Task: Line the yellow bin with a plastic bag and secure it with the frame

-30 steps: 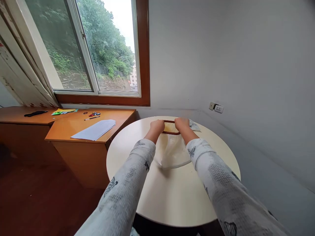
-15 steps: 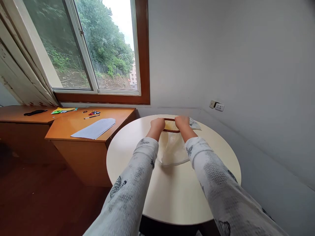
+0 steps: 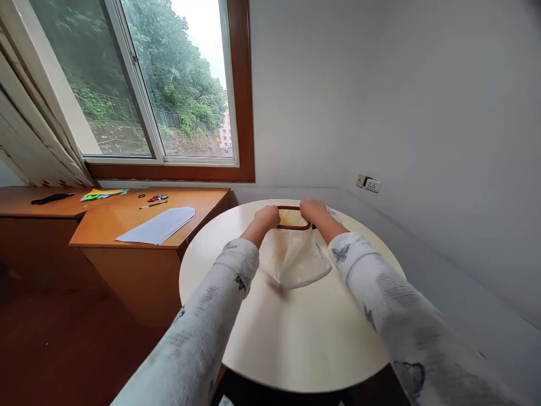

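Observation:
A brown rectangular frame with rounded corners (image 3: pixel 295 228) is gripped between my two hands above a round cream table (image 3: pixel 296 338). My left hand (image 3: pixel 267 218) is closed around its left side. My right hand (image 3: pixel 313 212) is closed at its right side, with the fingers mostly hidden from me. From the frame hangs a clear plastic bag (image 3: pixel 302 262), its lower edge spread out towards me over the tabletop. Something yellowish shows through the frame's opening. Behind my right hand lies a bit of clear, crinkled plastic (image 3: pixel 335 214).
Left of the round table is an orange-brown desk (image 3: pixel 203 206) with white paper sheets (image 3: pixel 158 224), a pen (image 3: pixel 153 205), small red and dark items (image 3: pixel 157 198) and yellow-green packets (image 3: pixel 101 193). A wall with a socket (image 3: pixel 372 185) borders the right side.
My forearms have moved farther apart, and more of the bag shows between them. Both hands keep hold of the frame. The whole view has shifted slightly.

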The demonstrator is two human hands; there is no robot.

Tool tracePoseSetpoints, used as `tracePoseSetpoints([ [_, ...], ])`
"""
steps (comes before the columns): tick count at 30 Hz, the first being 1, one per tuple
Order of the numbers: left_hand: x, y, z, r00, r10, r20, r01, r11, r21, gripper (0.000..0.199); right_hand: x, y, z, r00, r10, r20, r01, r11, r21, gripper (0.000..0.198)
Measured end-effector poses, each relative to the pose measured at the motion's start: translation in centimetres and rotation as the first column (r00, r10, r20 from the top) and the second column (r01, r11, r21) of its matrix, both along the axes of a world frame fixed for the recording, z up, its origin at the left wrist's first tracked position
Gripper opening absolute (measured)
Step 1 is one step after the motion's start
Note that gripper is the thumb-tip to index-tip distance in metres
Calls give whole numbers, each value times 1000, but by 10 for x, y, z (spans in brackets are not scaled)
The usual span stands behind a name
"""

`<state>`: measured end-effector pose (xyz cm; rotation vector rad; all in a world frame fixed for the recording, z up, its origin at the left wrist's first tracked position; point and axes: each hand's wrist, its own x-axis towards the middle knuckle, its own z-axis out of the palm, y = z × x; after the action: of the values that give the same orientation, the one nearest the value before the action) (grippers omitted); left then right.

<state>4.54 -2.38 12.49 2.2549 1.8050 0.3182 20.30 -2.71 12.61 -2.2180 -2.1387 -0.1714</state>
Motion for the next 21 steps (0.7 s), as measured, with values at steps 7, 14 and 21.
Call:
tracePoseSetpoints([
  [7,-4,4,-10,962,-16,273,39,996,-79,31,84,-11,6,973,-100,-208,139,973,182,34],
  [14,62,3,-27,855,-19,518,96,988,-121,32,172,-59,-1,864,-191,-466,280,951,128,26],
  [21,124,11,-36,730,-97,677,197,978,-72,33,203,-114,-45,599,-205,-774,311,950,-10,39],
])
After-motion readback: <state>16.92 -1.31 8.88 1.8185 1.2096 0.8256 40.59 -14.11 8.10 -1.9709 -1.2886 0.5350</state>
